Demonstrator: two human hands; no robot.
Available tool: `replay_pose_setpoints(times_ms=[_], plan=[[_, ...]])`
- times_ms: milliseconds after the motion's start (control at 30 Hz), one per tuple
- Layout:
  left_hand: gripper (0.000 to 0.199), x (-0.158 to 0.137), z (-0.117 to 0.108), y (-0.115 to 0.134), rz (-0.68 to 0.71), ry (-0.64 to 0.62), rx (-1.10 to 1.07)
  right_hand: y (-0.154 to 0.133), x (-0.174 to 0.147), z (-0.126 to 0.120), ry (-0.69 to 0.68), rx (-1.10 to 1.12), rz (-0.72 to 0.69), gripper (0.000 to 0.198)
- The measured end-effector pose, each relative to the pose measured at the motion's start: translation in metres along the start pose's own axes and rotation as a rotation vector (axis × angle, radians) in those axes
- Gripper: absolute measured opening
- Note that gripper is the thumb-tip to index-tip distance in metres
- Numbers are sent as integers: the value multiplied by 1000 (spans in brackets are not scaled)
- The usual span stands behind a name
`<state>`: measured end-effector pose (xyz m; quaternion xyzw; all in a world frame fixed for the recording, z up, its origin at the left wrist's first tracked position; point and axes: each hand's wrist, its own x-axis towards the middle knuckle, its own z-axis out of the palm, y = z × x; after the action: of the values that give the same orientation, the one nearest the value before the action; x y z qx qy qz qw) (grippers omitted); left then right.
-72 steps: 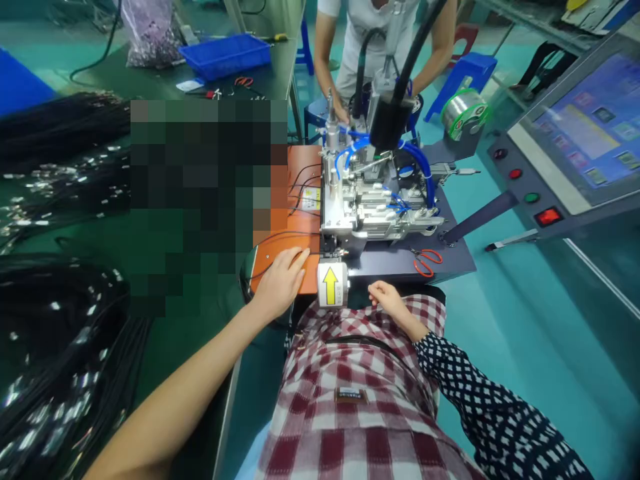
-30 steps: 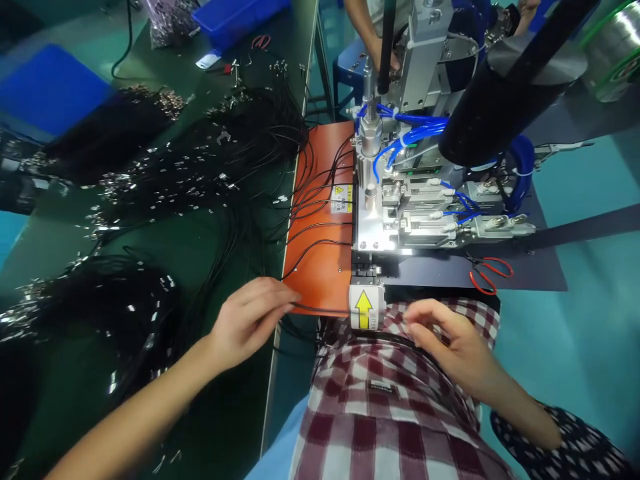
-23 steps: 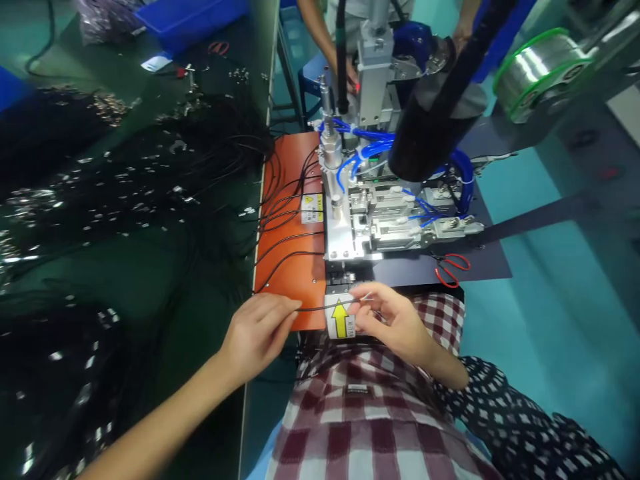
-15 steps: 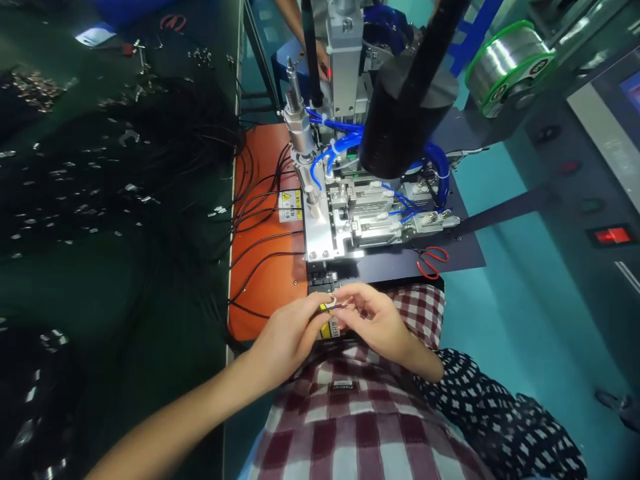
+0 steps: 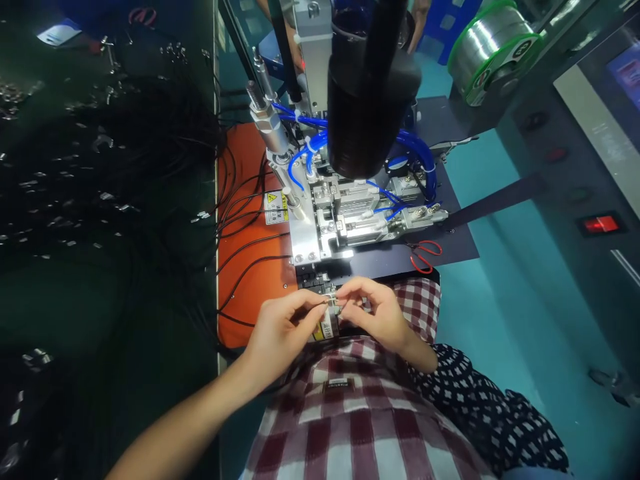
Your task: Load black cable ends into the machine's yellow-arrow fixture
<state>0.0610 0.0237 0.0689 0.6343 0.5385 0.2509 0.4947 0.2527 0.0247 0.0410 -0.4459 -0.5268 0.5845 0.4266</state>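
Close to my lap, my left hand (image 5: pixel 285 327) and my right hand (image 5: pixel 377 312) face each other with thumb and forefinger pinched. Between the fingertips run thin light-coloured wires (image 5: pixel 333 301), mostly covered by the fingers. Both hands grip these wires, one from each side. Just beyond the fingers stands the front of a metal machine (image 5: pixel 357 223) with small clamps and blue air tubes. Under the hands a yellow and white label (image 5: pixel 326 327) shows in part.
Black cables (image 5: pixel 255 259) lie across an orange board (image 5: pixel 240 293) on the left. Red-handled scissors (image 5: pixel 425 257) rest right of the machine. A black cylinder (image 5: pixel 373 113) hangs above it. A solder wire spool (image 5: pixel 493 53) is at upper right. Another person's hand (image 5: pixel 419 20) shows behind.
My fingertips have shifted along the wires, and the left hand has turned slightly, its thumb now plainly showing. The whole view has moved a little, so the machine sits further left.
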Motion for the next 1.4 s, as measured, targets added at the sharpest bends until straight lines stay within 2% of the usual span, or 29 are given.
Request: replay_pose_setpoints(times_ms=[167, 300, 467, 533, 667, 767, 933, 1200, 1400], plan=[[14, -2, 3, -3, -55, -5, -73, 4, 3, 9, 92, -285, -242, 8], [14, -2, 7, -3, -86, 45, -184, 11, 4, 16, 104, -313, -198, 15], [12, 0, 10, -5, -111, 137, -303, 11, 3, 17, 102, -476, -285, 21], [12, -1, 10, -6, -135, 126, -338, 8, 6, 13, 43, -421, -204, 28], [12, -2, 10, -6, -163, 87, -352, 3, 14, 2, -26, -33, 130, 22], [11, -2, 11, -6, -144, 95, -322, 0, 20, -1, -66, 140, 265, 23], [10, -2, 13, -8, -116, 95, -271, -1, 22, -3, -106, 219, 335, 28], [14, -4, 11, -11, -103, 49, -270, 7, 20, -6, -206, 331, 398, 22], [15, -5, 10, -12, -17, 23, -144, 16, 25, -9, -350, 458, 515, 20]])
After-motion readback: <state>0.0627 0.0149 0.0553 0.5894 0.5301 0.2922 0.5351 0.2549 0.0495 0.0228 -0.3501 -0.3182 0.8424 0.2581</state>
